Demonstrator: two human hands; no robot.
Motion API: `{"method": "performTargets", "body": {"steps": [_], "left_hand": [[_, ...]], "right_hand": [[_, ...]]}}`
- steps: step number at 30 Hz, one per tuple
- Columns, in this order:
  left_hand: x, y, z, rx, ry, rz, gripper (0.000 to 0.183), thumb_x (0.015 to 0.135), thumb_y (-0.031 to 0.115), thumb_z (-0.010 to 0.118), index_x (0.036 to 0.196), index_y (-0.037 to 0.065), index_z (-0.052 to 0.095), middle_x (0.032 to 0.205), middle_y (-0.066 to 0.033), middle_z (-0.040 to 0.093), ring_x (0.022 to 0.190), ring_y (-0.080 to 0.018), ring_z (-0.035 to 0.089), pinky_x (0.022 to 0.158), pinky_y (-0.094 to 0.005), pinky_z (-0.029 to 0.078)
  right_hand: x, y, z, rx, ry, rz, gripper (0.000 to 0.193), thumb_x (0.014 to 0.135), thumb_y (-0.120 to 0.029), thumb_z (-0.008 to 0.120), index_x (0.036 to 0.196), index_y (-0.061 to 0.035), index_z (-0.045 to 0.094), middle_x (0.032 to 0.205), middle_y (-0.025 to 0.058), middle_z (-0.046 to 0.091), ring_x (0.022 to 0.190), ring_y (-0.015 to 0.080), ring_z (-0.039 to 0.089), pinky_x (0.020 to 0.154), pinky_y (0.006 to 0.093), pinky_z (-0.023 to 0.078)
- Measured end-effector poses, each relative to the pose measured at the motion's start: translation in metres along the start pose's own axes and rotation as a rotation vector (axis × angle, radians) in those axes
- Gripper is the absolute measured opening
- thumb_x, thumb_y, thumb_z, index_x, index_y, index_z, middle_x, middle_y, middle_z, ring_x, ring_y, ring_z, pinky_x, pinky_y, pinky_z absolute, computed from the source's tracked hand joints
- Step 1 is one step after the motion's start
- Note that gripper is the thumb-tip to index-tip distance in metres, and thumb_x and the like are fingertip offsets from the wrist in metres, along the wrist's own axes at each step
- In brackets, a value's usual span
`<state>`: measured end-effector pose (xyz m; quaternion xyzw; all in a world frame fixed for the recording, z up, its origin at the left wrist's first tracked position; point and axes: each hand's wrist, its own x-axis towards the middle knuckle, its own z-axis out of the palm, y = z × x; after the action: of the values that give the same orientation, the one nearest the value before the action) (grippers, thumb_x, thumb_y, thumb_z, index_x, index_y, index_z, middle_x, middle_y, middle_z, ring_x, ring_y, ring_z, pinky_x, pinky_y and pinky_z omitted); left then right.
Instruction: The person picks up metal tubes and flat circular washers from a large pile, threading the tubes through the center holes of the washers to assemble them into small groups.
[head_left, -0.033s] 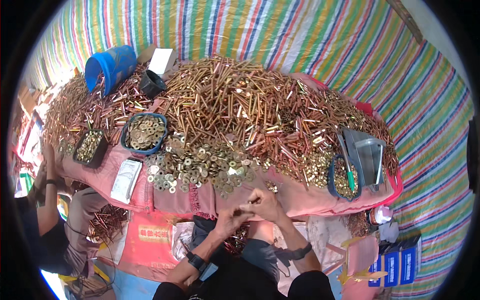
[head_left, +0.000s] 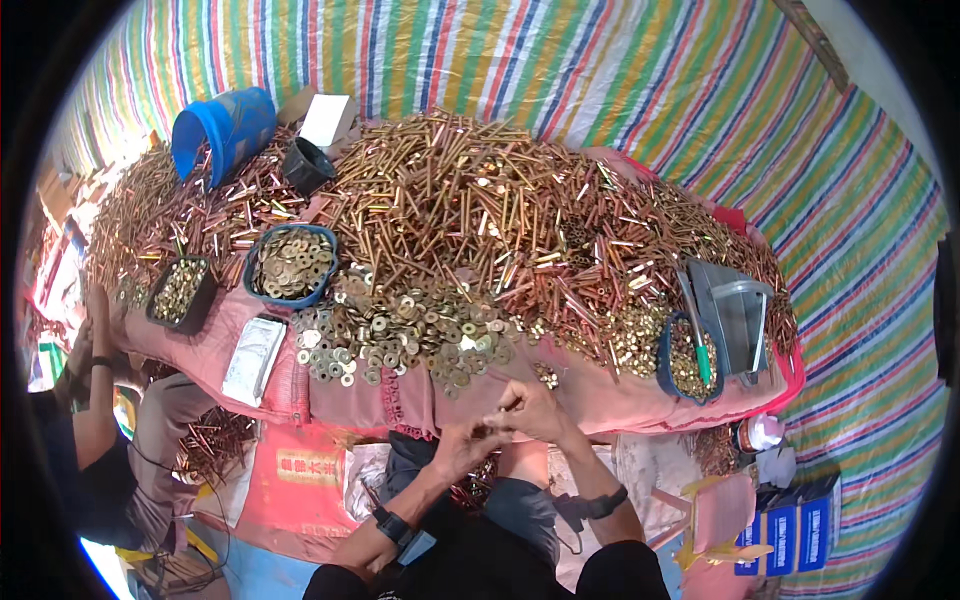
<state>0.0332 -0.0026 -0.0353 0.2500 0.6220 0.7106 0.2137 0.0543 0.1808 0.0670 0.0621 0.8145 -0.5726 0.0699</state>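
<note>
My left hand (head_left: 463,446) and my right hand (head_left: 532,411) meet at the near edge of the pink cloth (head_left: 590,405). Their fingers are closed in pinches, almost touching; whatever they hold is too small to make out. Just beyond them lies a heap of flat metal washers (head_left: 410,325). Behind the washers rises a large pile of copper-coloured metal rods or bolts (head_left: 450,200). To the right of my right hand, small brassy nuts (head_left: 645,335) are spread out, with a few (head_left: 545,375) close to its fingers.
A blue tub of washers (head_left: 290,299), a dark tub of nuts (head_left: 196,318) and a silver packet (head_left: 252,362) stand left. A tipped blue bucket (head_left: 245,125) lies far left. At right are a blue tub (head_left: 667,372) and grey scoop (head_left: 735,320). A co-worker's arm (head_left: 95,385) reaches in.
My hands stay pinched together in nearly the same place. The whole view shifts very slightly; nothing else visibly differs.
</note>
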Motion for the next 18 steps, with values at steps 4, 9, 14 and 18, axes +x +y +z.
{"method": "performTargets", "body": {"steps": [4, 9, 14, 18], "left_hand": [[-0.019, 0.009, -0.015, 0.477, -0.267, -0.012, 0.035, 0.09, 0.026, 0.088, 0.112, 0.001, 0.074, 0.081, -0.0072, 0.072, 0.075, -0.0096, 0.067, 0.067, -0.0297, 0.054], [-0.026, 0.034, -0.031, 0.487, -0.291, 0.083, 0.03, 0.093, 0.026, 0.083, 0.109, 0.002, 0.074, 0.081, -0.0166, 0.075, 0.07, -0.0292, 0.074, 0.064, -0.0395, 0.056], [-0.017, 0.054, -0.049, 0.317, -0.104, 0.043, 0.021, 0.1, 0.016, 0.075, 0.112, -0.001, 0.075, 0.09, -0.0155, 0.078, 0.078, -0.025, 0.077, 0.069, -0.0359, 0.059], [0.001, 0.057, -0.055, 0.418, -0.004, -0.002, 0.023, 0.101, 0.018, 0.073, 0.11, -0.003, 0.075, 0.093, -0.0154, 0.08, 0.082, -0.0244, 0.078, 0.073, -0.0359, 0.06]], "right_hand": [[0.014, -0.017, -0.011, 0.046, 0.058, 0.141, 0.018, 0.095, -0.017, 0.082, 0.094, -0.0011, 0.074, 0.074, 0.0014, 0.069, 0.066, 0.0074, 0.062, 0.057, 0.0275, 0.05], [0.041, -0.013, -0.005, -0.075, 0.589, -0.008, 0.016, 0.096, -0.015, 0.078, 0.098, 0.0001, 0.075, 0.074, 0.0051, 0.07, 0.063, 0.0125, 0.065, 0.057, 0.0301, 0.052], [0.053, 0.001, -0.032, -0.24, 0.782, -0.133, 0.015, 0.094, -0.012, 0.078, 0.1, 0.0018, 0.075, 0.086, 0.0137, 0.073, 0.07, 0.0188, 0.069, 0.064, 0.0344, 0.054], [0.054, 0.011, -0.057, -0.352, 0.747, -0.294, 0.008, 0.095, -0.004, 0.075, 0.097, 0.0038, 0.074, 0.09, 0.0087, 0.073, 0.074, 0.0115, 0.065, 0.065, 0.0287, 0.052]]}}
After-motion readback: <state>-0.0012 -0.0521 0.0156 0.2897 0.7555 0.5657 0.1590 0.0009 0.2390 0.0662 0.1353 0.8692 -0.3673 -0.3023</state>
